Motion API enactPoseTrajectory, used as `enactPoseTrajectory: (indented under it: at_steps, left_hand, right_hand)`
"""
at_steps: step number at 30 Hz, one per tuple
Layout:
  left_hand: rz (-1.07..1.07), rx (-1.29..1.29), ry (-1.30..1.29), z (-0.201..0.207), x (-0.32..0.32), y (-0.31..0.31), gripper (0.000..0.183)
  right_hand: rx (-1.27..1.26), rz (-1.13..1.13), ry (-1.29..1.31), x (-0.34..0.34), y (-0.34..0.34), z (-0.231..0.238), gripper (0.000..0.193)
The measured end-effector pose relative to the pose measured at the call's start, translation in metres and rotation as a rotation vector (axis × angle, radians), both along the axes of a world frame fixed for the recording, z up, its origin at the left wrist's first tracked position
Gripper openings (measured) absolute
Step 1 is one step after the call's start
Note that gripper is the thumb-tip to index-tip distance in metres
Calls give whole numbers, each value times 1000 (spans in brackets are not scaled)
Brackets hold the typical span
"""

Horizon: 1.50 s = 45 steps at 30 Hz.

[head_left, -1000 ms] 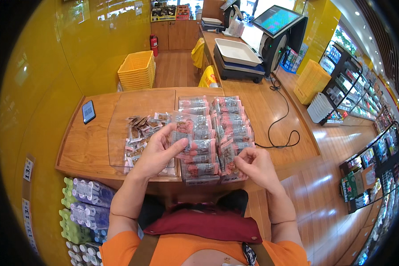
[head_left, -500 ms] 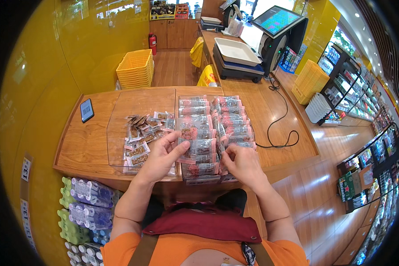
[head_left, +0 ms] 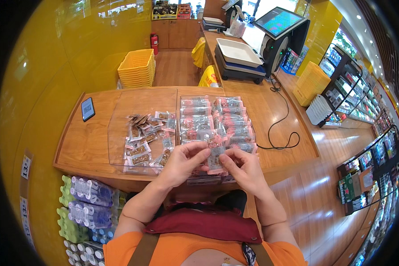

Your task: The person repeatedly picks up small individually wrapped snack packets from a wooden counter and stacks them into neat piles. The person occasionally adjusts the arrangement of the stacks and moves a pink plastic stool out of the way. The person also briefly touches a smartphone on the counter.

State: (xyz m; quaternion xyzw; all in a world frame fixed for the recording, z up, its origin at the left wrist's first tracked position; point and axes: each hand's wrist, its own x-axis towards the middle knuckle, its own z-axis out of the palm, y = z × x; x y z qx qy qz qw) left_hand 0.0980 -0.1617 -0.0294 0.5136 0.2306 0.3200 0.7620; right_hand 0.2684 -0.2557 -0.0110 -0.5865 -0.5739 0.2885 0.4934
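While a small pink snack packet (head_left: 216, 153) is pinched between both hands just above the near edge of the wooden surface (head_left: 93, 142), the left hand (head_left: 185, 160) is closed on its left side with thumb and fingers, and the right hand (head_left: 244, 167) is closed on its lower right side. The packet is held over the front rows of pink packets (head_left: 217, 119), which are laid in overlapping columns inside the right half of a clear tray (head_left: 119, 128). Brown packets (head_left: 147, 139) are heaped loosely in the left half, apart from both hands. A phone (head_left: 88, 108) lies well to the left on the wood, and a cable (head_left: 281, 133) is looped to the right.

For the step to be done well, the packet is best kept flat and gripped only by its sealed edges, so that the contents are not crushed. It should be lined up with the neighbouring column and lowered so that the overlap matches the rows behind. The stacked front rows could be nudged out of line, so the wrists should be kept raised.
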Motion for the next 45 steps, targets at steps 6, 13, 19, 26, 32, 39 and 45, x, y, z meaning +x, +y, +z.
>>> enactPoseTrajectory:
  at_steps: [6,13,19,26,32,39,45]
  left_hand:
    - [280,919,313,-6,4,-1,21]
    - [207,1523,789,-25,3,-10,65]
    - [190,1575,841,-29,2,-10,75]
    - [198,1568,782,-34,0,-7,75]
    - [178,1549,757,-32,-1,-6,76]
    - [158,1568,805,-28,-2,-8,76]
    - [200,1583,757,-32,0,-6,74]
  right_hand:
    - [42,-182,78,17,-9,0,22]
    - [94,-253,-742,1,-4,-7,19]
    - [226,-259,-925,-3,19,-26,15]
    - [191,-220,-1055,1,19,-30,13]
    - [249,-195,-1059,0,17,-24,19]
    - [348,-118,-974,39,67,4,35]
    - [-151,108,-1112,43,94,0,56]
